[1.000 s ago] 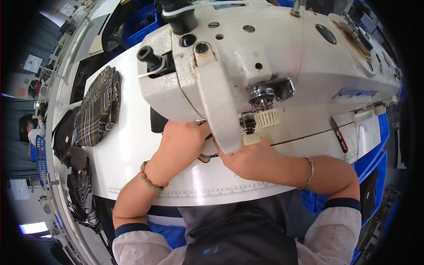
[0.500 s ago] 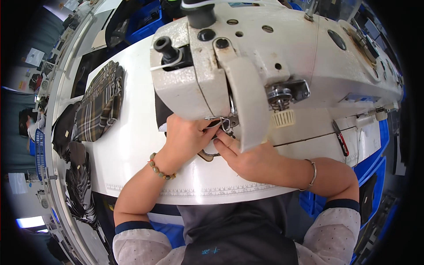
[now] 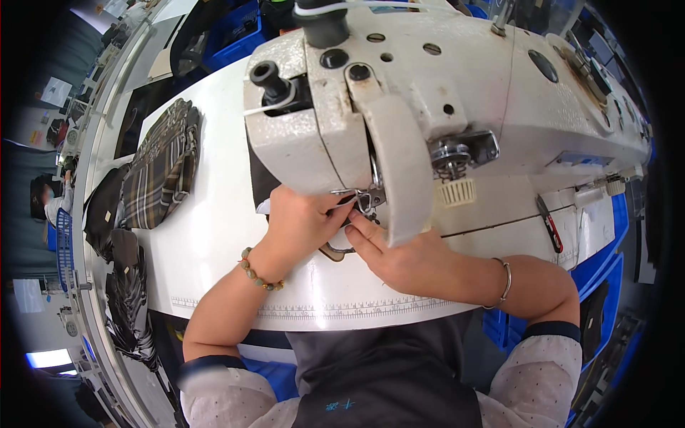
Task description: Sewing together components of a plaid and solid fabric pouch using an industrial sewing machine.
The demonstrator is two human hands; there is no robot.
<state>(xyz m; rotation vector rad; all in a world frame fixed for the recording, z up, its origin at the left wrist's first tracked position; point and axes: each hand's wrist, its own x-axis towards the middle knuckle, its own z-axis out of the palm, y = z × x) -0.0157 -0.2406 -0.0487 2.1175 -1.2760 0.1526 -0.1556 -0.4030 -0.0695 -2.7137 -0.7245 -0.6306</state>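
Both of my hands are at the needle area of a white sewing machine (image 3: 442, 85). My left hand (image 3: 296, 221), with a bead bracelet at the wrist, is closed, its fingers bent over dark fabric (image 3: 265, 184) beside the metal presser foot (image 3: 367, 202). From the other side my right hand (image 3: 403, 262) comes in, thumb and forefinger close together on the dark fabric by the foot. Part of this fabric shows left of the machine head; the rest is hidden under the head and my fingers. A small curved brown-edged piece (image 3: 333, 252) shows just below the fingertips.
Folded plaid fabric (image 3: 160, 167) and crumpled dark fabric pieces (image 3: 127, 292) lie at the left on the white table (image 3: 214, 264). Red-and-black snips (image 3: 550, 223) rest right of the machine. A ruler strip (image 3: 357, 311) runs along the near edge. Blue bins (image 3: 235, 34) stand around the table.
Almost nothing differs: both hands keep their place at the presser foot. At the far left, a distant person's arm has shifted slightly.
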